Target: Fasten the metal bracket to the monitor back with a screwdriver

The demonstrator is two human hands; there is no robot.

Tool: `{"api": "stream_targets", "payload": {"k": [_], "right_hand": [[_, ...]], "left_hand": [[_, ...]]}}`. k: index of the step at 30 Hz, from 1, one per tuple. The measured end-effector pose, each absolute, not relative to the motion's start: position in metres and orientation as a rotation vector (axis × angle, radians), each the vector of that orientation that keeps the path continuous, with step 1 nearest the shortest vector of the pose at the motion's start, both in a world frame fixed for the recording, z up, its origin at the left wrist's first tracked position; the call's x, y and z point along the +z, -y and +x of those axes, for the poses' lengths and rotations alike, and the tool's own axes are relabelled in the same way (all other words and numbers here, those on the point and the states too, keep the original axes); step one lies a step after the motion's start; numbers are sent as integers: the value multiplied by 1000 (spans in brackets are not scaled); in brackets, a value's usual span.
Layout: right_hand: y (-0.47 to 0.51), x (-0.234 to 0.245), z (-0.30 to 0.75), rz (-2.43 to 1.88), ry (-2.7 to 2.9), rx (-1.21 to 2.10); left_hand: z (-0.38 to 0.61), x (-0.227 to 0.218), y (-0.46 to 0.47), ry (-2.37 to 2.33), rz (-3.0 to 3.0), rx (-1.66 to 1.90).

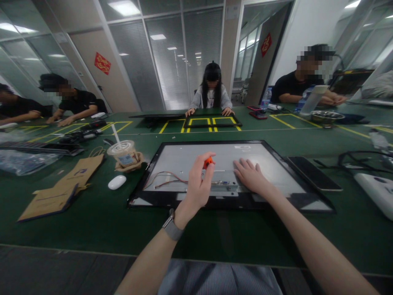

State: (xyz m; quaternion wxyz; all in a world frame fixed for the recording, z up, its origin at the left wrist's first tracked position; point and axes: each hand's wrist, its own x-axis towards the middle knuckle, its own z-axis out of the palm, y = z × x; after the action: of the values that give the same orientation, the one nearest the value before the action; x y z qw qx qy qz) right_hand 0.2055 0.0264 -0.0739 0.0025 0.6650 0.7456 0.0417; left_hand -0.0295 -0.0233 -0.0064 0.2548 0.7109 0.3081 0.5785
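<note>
A monitor panel (267, 155) lies face down on the green table, its grey metal back up, with thin coloured wires (167, 178) at its left. My left hand (198, 186) is closed round an orange-handled screwdriver (208, 162), held upright over the panel's lower middle near a small metal connector bracket (222, 185). My right hand (250, 176) rests flat on the panel beside it, fingers spread and holding nothing. A watch sits on my left wrist.
Left of the panel are a white mouse (117, 182), a lidded cup with a straw (123, 152) and a brown paper bag (61, 186). A dark phone-like slab (313, 173) and cables lie to the right. Several people sit around the table (92, 221).
</note>
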Motion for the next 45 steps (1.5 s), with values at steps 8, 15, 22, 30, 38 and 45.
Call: {"api": "stream_targets", "payload": {"k": [8, 15, 22, 30, 38, 45], "right_hand": [[-27, -76, 207, 2074, -2344, 178], [-26, -76, 207, 2074, -2351, 177], [-28, -77, 207, 2083, -2356, 159], [-23, -69, 202, 2080, -2303, 150], [-23, -70, 202, 2090, -2314, 146], [-25, -74, 204, 2091, -2345, 184]], "left_hand": [[-29, -10, 21, -839, 1950, 1566], [-28, -10, 22, -835, 1958, 1571], [-28, -9, 23, -823, 1967, 1575], [-29, -9, 23, -836, 1967, 1556], [-28, -10, 23, -834, 1979, 1559], [-28, -10, 24, -834, 1982, 1548]]}}
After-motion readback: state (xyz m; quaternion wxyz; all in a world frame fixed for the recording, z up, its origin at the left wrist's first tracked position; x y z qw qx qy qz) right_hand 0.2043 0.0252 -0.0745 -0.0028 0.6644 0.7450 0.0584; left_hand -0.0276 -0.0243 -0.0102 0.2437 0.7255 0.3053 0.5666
